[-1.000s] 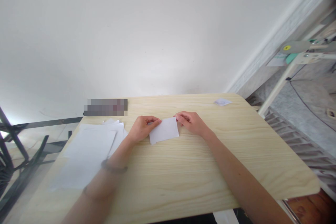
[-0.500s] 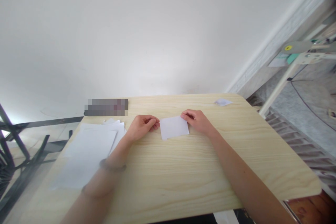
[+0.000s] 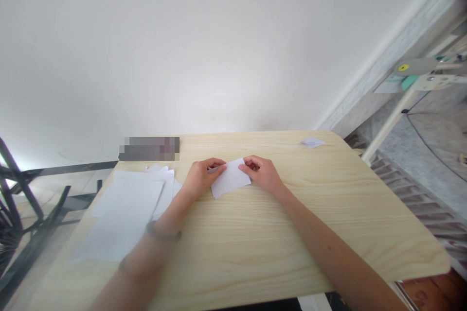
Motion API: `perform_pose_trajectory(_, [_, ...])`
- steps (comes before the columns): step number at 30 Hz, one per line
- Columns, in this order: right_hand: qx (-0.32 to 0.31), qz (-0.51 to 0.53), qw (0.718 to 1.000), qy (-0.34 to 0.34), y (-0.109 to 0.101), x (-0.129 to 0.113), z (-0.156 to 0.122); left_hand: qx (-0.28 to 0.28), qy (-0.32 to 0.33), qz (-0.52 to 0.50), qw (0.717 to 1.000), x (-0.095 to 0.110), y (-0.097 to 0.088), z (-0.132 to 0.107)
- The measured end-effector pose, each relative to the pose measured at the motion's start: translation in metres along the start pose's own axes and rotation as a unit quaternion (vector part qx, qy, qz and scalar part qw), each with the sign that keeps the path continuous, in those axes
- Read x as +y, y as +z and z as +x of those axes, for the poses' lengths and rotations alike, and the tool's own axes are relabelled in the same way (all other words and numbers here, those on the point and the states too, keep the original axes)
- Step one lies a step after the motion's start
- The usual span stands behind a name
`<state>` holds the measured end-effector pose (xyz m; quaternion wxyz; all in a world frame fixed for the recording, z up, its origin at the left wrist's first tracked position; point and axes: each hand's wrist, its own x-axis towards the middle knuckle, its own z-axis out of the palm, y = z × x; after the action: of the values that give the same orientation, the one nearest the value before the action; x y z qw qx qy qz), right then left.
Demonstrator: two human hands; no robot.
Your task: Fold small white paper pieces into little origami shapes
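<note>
A small white rectangular sheet of paper (image 3: 230, 181), slightly tilted, is between my two hands above the middle of the wooden table (image 3: 233, 243). My left hand (image 3: 205, 174) pinches its upper left part, thumb on the near face and fingers behind. My right hand (image 3: 260, 171) grips the upper right part in the same way. The fingertips behind the paper are hidden. Dark bands circle my left wrist and forearm.
Loose white sheets (image 3: 127, 209) lie overlapping on the table's left side, partly behind my left forearm. A small folded paper (image 3: 312, 142) rests at the back right. A blurred-out dark item (image 3: 149, 149) sits at the back left. A white wall (image 3: 219, 58) rises behind the table.
The paper has shifted left and its right side has tipped up. My left hand has closed on its edge, where before it was beside it. My right hand has moved left with it.
</note>
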<state>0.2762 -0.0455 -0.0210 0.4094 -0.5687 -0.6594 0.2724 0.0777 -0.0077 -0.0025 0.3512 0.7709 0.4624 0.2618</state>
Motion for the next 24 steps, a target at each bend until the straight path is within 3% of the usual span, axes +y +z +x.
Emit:
perform_pose_trajectory(4, [0.025,-0.061,0.996,-0.055,0.002,-0.002,-0.001,-0.003,0.078,0.07,0.995,-0.006,0.002,0.002])
perform_pose_trajectory(8, [-0.007,-0.091,0.99,-0.106,0.003,-0.001,-0.003,-0.002,0.132,0.103,0.986,-0.012,0.003,0.004])
perform_pose_trajectory(15, [-0.079,-0.116,0.97,-0.2,-0.008,0.001,-0.003,0.001,0.139,0.115,0.984,-0.014,0.004,0.005])
perform_pose_trajectory(24, [-0.124,-0.156,0.952,-0.233,-0.015,-0.003,-0.004,-0.007,0.117,0.123,0.985,-0.013,0.002,0.005])
